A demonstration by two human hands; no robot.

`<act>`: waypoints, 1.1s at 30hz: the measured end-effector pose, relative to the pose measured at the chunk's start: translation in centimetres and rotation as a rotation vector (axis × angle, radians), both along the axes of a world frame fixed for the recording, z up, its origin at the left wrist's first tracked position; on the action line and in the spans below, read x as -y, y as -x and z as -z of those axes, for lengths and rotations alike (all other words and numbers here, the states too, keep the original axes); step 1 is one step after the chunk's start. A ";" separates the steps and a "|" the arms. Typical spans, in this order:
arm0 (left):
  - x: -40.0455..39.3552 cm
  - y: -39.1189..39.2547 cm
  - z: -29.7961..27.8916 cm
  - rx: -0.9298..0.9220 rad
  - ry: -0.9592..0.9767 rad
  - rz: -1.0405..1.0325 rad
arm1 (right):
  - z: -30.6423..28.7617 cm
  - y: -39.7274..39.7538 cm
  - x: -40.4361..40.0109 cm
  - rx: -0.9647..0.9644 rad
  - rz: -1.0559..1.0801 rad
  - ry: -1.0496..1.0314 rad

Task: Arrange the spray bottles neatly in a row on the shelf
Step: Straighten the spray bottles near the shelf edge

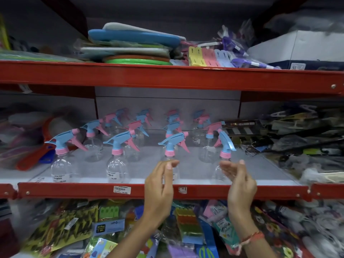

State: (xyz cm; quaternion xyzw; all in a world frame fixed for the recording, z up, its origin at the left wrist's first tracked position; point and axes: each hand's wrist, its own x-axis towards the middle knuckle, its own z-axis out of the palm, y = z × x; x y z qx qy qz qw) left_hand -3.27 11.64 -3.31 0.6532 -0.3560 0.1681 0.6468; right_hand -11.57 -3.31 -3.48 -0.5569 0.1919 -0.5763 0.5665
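Several clear spray bottles with blue and pink trigger heads stand in columns on the middle shelf (186,190), front to back. The front row holds a far-left bottle (60,164), a second bottle (117,164), a third bottle (172,146) and a right bottle (224,148) whose head is turned to the right. My left hand (161,183) is raised in front of the third bottle, fingers apart, holding nothing. My right hand (240,181) is cupped open beside the right bottle's clear body, close to it but not gripping it.
The red shelf edge carries a price label (122,189). Packaged goods crowd both ends of the middle shelf (297,142). The upper shelf holds stacked flat plastic items (134,45) and clip packs. Below lie many packets (188,224).
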 end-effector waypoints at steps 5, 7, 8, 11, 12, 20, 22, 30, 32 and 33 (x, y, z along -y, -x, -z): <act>4.6 2.9 0.7 -0.212 -0.106 0.173 | -0.1 0.0 6.3 -0.235 0.003 -0.035; 6.3 3.8 0.7 -0.335 -0.149 0.257 | -0.8 -0.4 8.2 -0.392 -0.199 -0.038; 6.9 4.3 0.6 -0.370 -0.178 0.290 | -1.2 -0.5 8.7 -0.445 -0.295 -0.057; 7.7 5.5 -0.2 -0.383 -0.299 0.355 | -2.4 -0.3 8.4 -0.500 -0.532 -0.058; 7.9 5.7 -0.5 -0.378 -0.343 0.360 | -2.7 0.0 8.2 -0.502 -0.554 -0.056; 9.1 5.0 -1.6 -0.437 -0.457 0.422 | -1.9 1.6 8.2 -0.562 -0.541 -0.063; 9.5 4.4 -1.7 -0.438 -0.466 0.394 | -1.5 2.0 8.4 -0.541 -0.549 -0.050; 11.0 2.9 -2.1 -0.446 -0.406 0.380 | -1.0 3.1 8.1 -0.581 -0.508 -0.017; 10.9 2.9 -2.1 -0.430 -0.419 0.373 | -1.0 3.2 7.8 -0.594 -0.498 -0.003; 10.9 2.8 -2.0 -0.410 -0.419 0.385 | -1.0 3.2 7.7 -0.595 -0.493 0.003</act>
